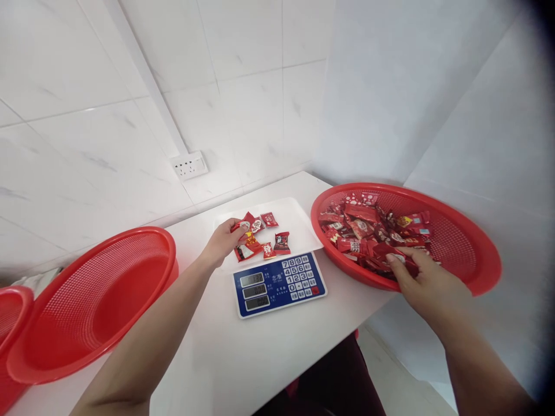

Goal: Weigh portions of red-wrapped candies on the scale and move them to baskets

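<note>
My left hand (223, 241) is over the left part of the white scale tray (295, 216), its fingers closed on a red packet (247, 221). Several other small wrapped packets lie on the tray, among them a dark red one (282, 242). In front of the tray is the scale's blue keypad panel (280, 284) with lit displays. My right hand (416, 274) reaches into the right red basket (466, 242), thumb and fingers around a dark red packet (381, 256). A heap of red packets (359, 222) fills much of that basket.
At the left stands a red basket (104, 283) with no packets visible inside, overlapping another red basket (13, 315) at the frame's edge. The white table (243, 358) meets a tiled wall with a socket (189, 166).
</note>
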Action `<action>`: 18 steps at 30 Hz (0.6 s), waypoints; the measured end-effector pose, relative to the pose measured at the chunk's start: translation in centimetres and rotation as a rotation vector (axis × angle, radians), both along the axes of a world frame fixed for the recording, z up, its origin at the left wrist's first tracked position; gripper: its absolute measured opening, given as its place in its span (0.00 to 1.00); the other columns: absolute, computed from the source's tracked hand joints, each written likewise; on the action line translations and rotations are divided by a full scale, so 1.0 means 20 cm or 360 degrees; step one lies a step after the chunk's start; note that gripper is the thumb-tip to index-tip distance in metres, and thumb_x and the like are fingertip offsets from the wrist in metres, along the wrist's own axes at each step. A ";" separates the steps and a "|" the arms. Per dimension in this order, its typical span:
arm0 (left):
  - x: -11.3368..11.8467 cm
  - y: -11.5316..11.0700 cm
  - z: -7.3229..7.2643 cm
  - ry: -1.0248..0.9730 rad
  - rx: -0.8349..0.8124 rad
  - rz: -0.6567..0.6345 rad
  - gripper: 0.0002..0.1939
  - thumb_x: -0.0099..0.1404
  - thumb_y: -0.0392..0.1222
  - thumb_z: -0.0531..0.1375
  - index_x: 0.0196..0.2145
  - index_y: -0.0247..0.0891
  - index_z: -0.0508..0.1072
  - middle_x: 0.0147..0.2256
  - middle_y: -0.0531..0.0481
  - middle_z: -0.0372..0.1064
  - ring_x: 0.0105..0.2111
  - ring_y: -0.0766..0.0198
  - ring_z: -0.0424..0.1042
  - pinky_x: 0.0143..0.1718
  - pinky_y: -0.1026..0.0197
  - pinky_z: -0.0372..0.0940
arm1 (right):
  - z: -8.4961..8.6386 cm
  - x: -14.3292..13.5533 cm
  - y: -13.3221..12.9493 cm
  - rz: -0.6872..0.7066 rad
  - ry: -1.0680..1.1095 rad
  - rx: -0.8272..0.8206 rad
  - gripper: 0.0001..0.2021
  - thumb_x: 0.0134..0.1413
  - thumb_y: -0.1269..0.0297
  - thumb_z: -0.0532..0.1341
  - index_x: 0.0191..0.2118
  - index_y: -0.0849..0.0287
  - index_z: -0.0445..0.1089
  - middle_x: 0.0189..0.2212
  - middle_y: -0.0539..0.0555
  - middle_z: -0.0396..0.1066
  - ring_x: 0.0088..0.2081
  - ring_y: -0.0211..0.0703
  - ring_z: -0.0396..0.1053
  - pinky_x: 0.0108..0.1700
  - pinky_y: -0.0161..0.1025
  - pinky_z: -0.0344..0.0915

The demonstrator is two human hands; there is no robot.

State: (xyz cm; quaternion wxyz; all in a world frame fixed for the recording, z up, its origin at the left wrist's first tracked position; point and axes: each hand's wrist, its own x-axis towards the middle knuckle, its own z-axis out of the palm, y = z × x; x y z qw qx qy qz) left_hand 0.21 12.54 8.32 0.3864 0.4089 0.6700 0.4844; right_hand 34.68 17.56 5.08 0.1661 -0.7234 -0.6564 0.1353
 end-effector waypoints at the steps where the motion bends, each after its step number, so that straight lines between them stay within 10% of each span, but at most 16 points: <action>1: 0.02 0.01 0.01 -0.0020 0.0015 -0.0038 0.14 0.54 0.48 0.63 0.34 0.38 0.68 0.36 0.48 0.72 0.37 0.62 0.72 0.41 0.56 0.68 | 0.00 0.00 0.00 0.0008 0.0000 0.0022 0.23 0.53 0.46 0.47 0.47 0.54 0.66 0.26 0.54 0.71 0.32 0.53 0.70 0.30 0.41 0.60; 8: 0.15 0.10 0.01 0.0119 0.0094 -0.0377 0.09 0.60 0.45 0.57 0.37 0.38 0.66 0.38 0.41 0.74 0.38 0.59 0.74 0.38 0.54 0.70 | -0.05 0.03 0.02 0.0066 0.0032 0.0205 0.22 0.52 0.47 0.48 0.43 0.54 0.68 0.21 0.52 0.69 0.27 0.51 0.69 0.24 0.40 0.60; 18: 0.36 0.13 -0.10 0.1211 0.0245 -0.0780 0.06 0.61 0.41 0.56 0.32 0.40 0.72 0.35 0.44 0.73 0.43 0.52 0.68 0.50 0.48 0.57 | -0.05 0.03 0.02 0.0076 0.0057 0.0171 0.22 0.52 0.46 0.49 0.44 0.54 0.68 0.21 0.52 0.69 0.26 0.51 0.69 0.24 0.41 0.61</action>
